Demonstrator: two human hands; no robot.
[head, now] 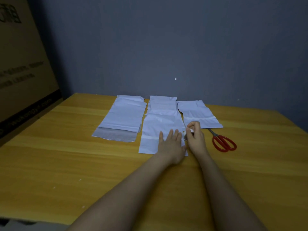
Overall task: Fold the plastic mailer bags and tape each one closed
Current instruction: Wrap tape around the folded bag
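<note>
Three white plastic mailer bags lie side by side on the wooden table (66, 164). The left bag (123, 117) lies unfolded with its grey adhesive flap showing at the near end. The middle bag (160, 127) has a strip of tape across its near part, and my left hand (171, 144) presses flat on it with straight fingers. My right hand (195, 135) grips a roll of tape (185, 135) at the bag's right edge, mostly hidden by the fingers. The right bag (198, 114) is folded shorter, with a tape strip across it.
Red-handled scissors (223, 142) lie on the table just right of my right hand. A large cardboard box (21, 72) stands along the left edge. A grey wall (166, 47) rises behind the table's far edge.
</note>
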